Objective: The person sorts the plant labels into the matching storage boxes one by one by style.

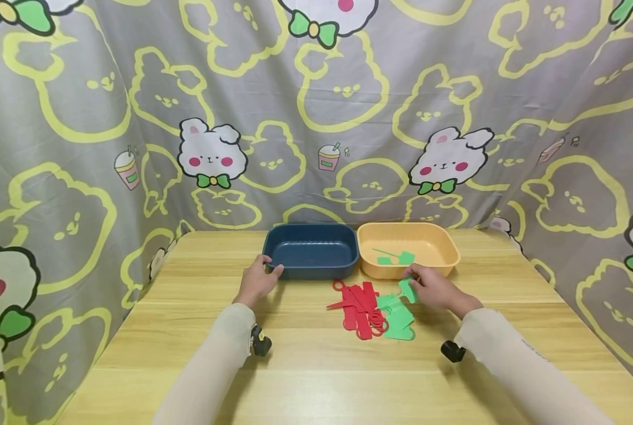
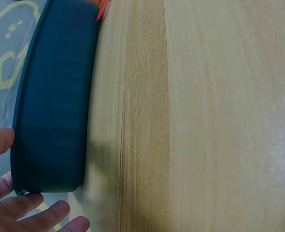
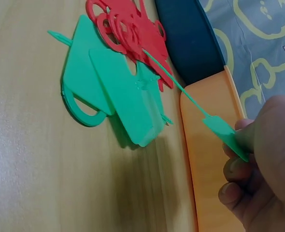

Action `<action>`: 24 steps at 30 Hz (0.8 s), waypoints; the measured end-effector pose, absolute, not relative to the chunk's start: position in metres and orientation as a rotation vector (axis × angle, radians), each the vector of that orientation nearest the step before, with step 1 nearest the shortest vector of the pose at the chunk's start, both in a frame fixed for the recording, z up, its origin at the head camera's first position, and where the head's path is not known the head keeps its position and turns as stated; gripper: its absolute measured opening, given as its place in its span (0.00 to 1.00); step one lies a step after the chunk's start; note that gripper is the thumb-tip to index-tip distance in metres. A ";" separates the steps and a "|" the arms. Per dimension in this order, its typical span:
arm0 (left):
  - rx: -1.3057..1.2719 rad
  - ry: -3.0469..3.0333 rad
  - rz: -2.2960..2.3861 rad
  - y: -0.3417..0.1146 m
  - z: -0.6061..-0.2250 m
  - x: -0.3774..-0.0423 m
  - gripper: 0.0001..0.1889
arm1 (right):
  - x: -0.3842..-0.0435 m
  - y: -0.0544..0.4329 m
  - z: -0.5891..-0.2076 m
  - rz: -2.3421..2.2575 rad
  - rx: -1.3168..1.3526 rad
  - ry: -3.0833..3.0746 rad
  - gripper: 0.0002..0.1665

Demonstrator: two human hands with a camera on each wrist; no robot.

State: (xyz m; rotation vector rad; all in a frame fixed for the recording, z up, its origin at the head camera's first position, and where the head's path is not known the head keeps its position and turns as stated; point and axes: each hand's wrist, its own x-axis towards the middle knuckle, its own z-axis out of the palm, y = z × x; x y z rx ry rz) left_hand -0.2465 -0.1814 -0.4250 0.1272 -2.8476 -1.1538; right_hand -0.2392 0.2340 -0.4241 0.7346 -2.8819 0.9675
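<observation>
In the head view, my left hand (image 1: 258, 280) rests at the near left corner of a dark blue basin (image 1: 310, 273). Its fingers are spread loosely around the corner in the left wrist view, with the thumb by the rim. My right hand (image 1: 437, 288) pinches a flat green tag with a long thin tail (image 3: 221, 131), held above the table in front of an orange basin (image 1: 447, 252). Below and to the left of that hand lies a pile of green tags (image 1: 399, 322). Red tags (image 1: 360, 304), some with round loops, are heaped against the green ones.
A few green pieces (image 1: 406, 257) lie inside the orange basin. Both basins stand side by side at the back of the wooden table (image 1: 316, 383), close to a patterned curtain (image 1: 274, 100). Black wrist cameras (image 1: 260, 342) hang beneath the sleeves.
</observation>
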 end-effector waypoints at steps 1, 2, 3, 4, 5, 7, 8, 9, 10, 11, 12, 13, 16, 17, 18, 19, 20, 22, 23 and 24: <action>0.128 -2.848 -1.154 -0.181 -0.425 -0.247 0.25 | -0.239 0.235 -0.424 0.972 0.730 -2.872 0.08; 0.128 -2.849 -1.153 -0.181 -0.425 -0.247 0.25 | -0.239 0.235 -0.423 0.966 0.723 -2.859 0.08; 0.132 -2.851 -1.154 -0.181 -0.425 -0.247 0.25 | -0.239 0.235 -0.423 0.963 0.721 -2.847 0.08; 0.133 -2.851 -1.154 -0.181 -0.425 -0.247 0.25 | -0.239 0.235 -0.423 0.957 0.713 -2.834 0.09; 0.133 -2.850 -1.155 -0.181 -0.425 -0.247 0.26 | -0.240 0.236 -0.423 0.950 0.707 -2.823 0.09; 0.129 -2.849 -1.155 -0.180 -0.425 -0.247 0.26 | -0.240 0.237 -0.423 0.946 0.684 -2.803 0.09; 0.130 -2.849 -1.156 -0.180 -0.424 -0.247 0.26 | -0.240 0.237 -0.423 0.943 0.674 -2.793 0.10; 0.129 -2.849 -1.158 -0.180 -0.425 -0.247 0.26 | -0.240 0.238 -0.423 0.945 0.667 -2.783 0.10; 0.126 -2.847 -1.159 -0.180 -0.424 -0.247 0.26 | -0.240 0.238 -0.423 0.944 0.659 -2.773 0.10; 0.125 -2.848 -1.159 -0.181 -0.424 -0.247 0.26 | -0.240 0.238 -0.423 0.948 0.654 -2.761 0.10; 0.126 -2.849 -1.160 -0.181 -0.425 -0.247 0.26 | -0.240 0.238 -0.422 0.952 0.656 -2.745 0.09; 0.130 -2.849 -1.163 -0.181 -0.425 -0.247 0.26 | -0.240 0.238 -0.422 0.952 0.652 -2.731 0.09; 0.128 -2.849 -1.161 -0.181 -0.425 -0.247 0.25 | -0.239 0.238 -0.421 0.953 0.654 -2.703 0.09; 0.130 -2.848 -1.162 -0.181 -0.425 -0.247 0.25 | -0.239 0.238 -0.421 0.955 0.655 -2.698 0.09; 0.132 -2.846 -1.164 -0.181 -0.425 -0.247 0.25 | -0.239 0.238 -0.420 0.953 0.655 -2.695 0.09; 0.133 -2.845 -1.165 -0.180 -0.425 -0.246 0.26 | -0.238 0.238 -0.420 0.954 0.647 -2.695 0.09; 0.132 -2.844 -1.164 -0.180 -0.424 -0.246 0.26 | -0.238 0.238 -0.420 0.960 0.647 -2.695 0.10; 0.135 -2.842 -1.167 -0.180 -0.425 -0.247 0.26 | -0.238 0.239 -0.420 0.966 0.646 -2.695 0.10; 0.135 -2.841 -1.167 -0.180 -0.425 -0.247 0.26 | -0.238 0.239 -0.419 0.971 0.638 -2.695 0.10; 0.134 -2.840 -1.168 -0.180 -0.425 -0.247 0.26 | -0.238 0.239 -0.419 0.979 0.631 -2.694 0.11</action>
